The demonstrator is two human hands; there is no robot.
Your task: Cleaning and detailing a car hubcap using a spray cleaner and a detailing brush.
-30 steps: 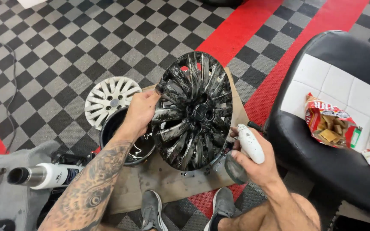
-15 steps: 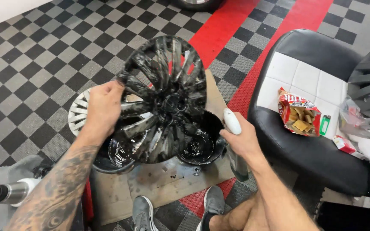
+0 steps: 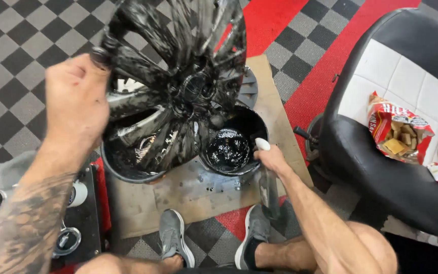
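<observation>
One glossy black hubcap (image 3: 173, 86) tilts above two black buckets (image 3: 229, 147), face toward the camera; the left hand (image 3: 77, 101) grips its rim. The right hand (image 3: 272, 160) grasps one upright spray bottle (image 3: 268, 187), nozzle up, beside the right bucket.

Left hand (image 3: 77, 99) grips glossy black wheel cover (image 3: 178, 76) by its rim, tilted above two black buckets (image 3: 229, 149); right hand (image 3: 272, 158) holds spray bottle (image 3: 268, 187); cardboard sheet (image 3: 198, 195) lies beneath on checkered floor (image 3: 16, 56)
</observation>
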